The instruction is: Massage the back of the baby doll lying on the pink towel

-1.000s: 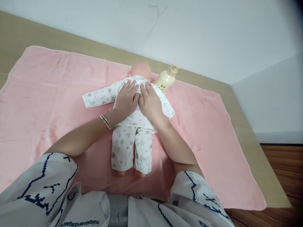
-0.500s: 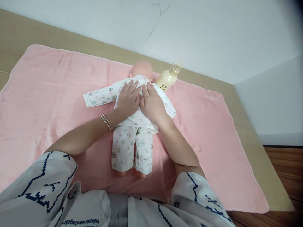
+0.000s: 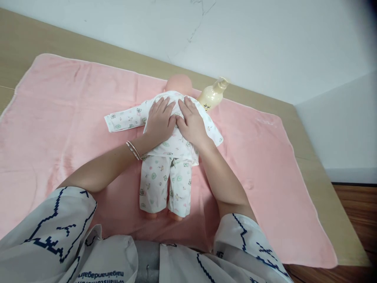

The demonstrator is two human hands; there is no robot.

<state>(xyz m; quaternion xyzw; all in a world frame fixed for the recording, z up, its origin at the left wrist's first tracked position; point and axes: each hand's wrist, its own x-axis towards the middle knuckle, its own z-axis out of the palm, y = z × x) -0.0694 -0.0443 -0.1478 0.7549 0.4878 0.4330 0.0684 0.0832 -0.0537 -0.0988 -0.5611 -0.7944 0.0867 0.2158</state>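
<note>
A baby doll (image 3: 179, 83) lies stretched out in the middle of the pink blanket, its head away from me and its feet towards me. It wears a white patterned top (image 3: 173, 149) and matching trousers (image 3: 153, 184). My left hand (image 3: 160, 120) rests flat on the left side of the doll's upper body, fingers extended. Beside it, my right hand (image 3: 191, 122) lies flat on the right side, its thumb close to the left one. Both palms are hidden against the top. The doll's face is out of sight.
A pale yellow pump bottle (image 3: 212, 96) lies tilted by the doll's head, to the right. The pink blanket (image 3: 259, 177) covers much of the wooden table (image 3: 319, 165). Behind the table stands a white wall (image 3: 250, 47); wooden floor (image 3: 356, 212) shows at the right.
My hands have shifted slightly on the doll's upper body, and the right hand's fingers and thumb are spread a little wider. The whole view has moved slightly.
</note>
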